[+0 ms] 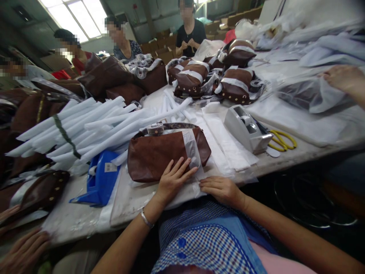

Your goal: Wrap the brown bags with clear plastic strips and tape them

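On the pale tabletop (128, 207), a brown, leather-like handbag (156, 156) lies just beyond the grip, banded by a translucent white strip (190, 144). The left hand (174, 179) presses there, fingers spread, unclamped; whether the right hand (221, 189) holds anything, I can't tell. Seemingly banding; next needs the strip snug.

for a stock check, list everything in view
handbag: one, brown, front
strip: one, whitish, across handbag
other bags: many, brown, left and behind
rolls: many, white, left
sheets: several, white, centre
blue dispenser: one, blue, left
grey dispenser: one, grey, right
scissors: one, yellow-handled, right
films: several, translucent, right
cartons: several, brown, background
windowpanes: several, white, top
table: one, pale, beneath
co-workers: four, mixed clothing, behind
others' hands: three, bare, edges
apron: one, blue, lap
left grip: one, bare, on handbag
right grip: one, bare, table edge
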The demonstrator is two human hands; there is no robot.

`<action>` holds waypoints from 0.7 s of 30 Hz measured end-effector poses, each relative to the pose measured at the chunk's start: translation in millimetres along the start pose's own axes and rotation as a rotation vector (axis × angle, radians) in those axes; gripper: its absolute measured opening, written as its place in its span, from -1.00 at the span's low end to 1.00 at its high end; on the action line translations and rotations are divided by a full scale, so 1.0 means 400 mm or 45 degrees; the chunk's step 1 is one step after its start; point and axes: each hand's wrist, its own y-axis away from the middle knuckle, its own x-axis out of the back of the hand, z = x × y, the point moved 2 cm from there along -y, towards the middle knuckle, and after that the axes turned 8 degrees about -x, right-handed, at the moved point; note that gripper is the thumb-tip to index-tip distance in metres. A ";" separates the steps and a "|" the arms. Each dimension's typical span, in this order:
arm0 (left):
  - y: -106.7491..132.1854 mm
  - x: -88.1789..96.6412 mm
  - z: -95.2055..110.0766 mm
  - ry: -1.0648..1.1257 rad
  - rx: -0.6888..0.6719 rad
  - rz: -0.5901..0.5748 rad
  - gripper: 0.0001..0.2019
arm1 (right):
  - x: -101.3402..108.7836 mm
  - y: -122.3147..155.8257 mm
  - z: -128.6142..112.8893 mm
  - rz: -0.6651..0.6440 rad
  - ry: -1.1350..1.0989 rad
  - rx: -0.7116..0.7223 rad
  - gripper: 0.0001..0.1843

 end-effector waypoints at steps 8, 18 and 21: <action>0.007 -0.008 -0.004 0.033 -0.057 0.019 -0.81 | 0.006 -0.008 -0.008 -0.016 0.061 -0.006 -0.74; 0.005 -0.011 -0.001 0.025 -0.045 0.048 -0.87 | 0.042 -0.086 0.022 0.155 0.262 -0.063 -0.50; 0.010 -0.013 -0.004 0.019 -0.068 0.077 -0.81 | 0.023 -0.099 0.060 0.122 0.351 -0.042 -0.56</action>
